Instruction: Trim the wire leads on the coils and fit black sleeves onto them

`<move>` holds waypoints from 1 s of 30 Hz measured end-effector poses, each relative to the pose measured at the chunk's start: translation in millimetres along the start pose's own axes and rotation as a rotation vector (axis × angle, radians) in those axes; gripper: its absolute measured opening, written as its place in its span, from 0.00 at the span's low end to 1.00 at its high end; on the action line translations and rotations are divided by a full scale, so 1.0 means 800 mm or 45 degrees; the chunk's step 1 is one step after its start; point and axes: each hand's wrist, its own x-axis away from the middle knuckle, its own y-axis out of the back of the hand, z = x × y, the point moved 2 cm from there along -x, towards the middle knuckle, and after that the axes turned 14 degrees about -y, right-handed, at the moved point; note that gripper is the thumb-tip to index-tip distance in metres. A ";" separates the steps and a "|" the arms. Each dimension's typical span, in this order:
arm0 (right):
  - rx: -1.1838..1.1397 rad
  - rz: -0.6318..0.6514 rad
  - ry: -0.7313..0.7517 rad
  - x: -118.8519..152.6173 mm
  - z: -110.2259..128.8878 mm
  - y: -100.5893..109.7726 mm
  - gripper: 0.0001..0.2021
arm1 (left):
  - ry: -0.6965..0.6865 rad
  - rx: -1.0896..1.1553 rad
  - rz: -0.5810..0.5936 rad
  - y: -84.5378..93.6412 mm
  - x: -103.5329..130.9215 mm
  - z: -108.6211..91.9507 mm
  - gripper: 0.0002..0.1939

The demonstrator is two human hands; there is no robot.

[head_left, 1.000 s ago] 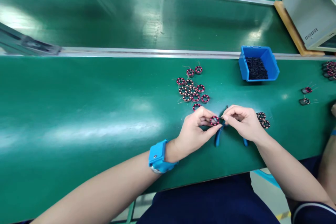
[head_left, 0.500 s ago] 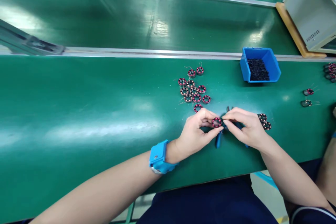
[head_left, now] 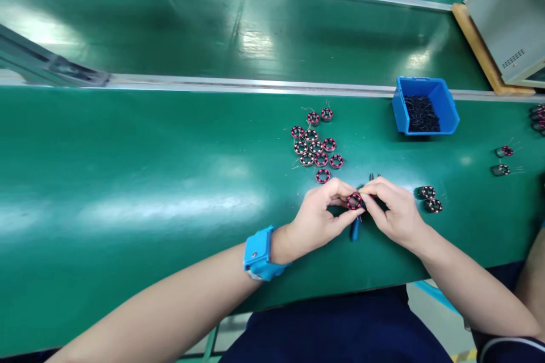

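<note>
Coil (head_left: 354, 202) held above bench (head_left: 204, 170), near pliers (head_left: 355, 229), between thumb and fingers of half-closed left hand (head_left: 320, 212). Right hand (head_left: 395, 212) pinched at coil's edge; anything gripped cannot be made out. Coil best kept steady, windings left unsqueezed, fingertips worked gently.

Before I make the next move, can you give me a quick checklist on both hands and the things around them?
1. Ring coil gripped: ok; the left hand holds it.
2. Right hand at the coil: ok; it is closed in a pinch at the coil's right side.
3. What the pinch holds: cannot tell; too small to make out.
4. Pliers in full view: not ok; the hands cover part of them.
5. Blue bin stocked: ok; dark pieces lie inside.
6. Two coils beyond the right hand: ok; they sit apart from it.
</note>
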 end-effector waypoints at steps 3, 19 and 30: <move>-0.063 0.042 0.000 0.002 -0.002 -0.003 0.10 | 0.026 0.004 -0.023 0.001 0.000 0.000 0.08; 0.670 -0.484 -0.457 -0.112 -0.060 0.149 0.11 | -0.292 -1.286 0.190 0.017 -0.038 -0.022 0.20; 1.009 -0.114 -0.790 -0.166 -0.083 0.133 0.16 | -0.369 -0.541 1.036 -0.137 -0.137 0.022 0.19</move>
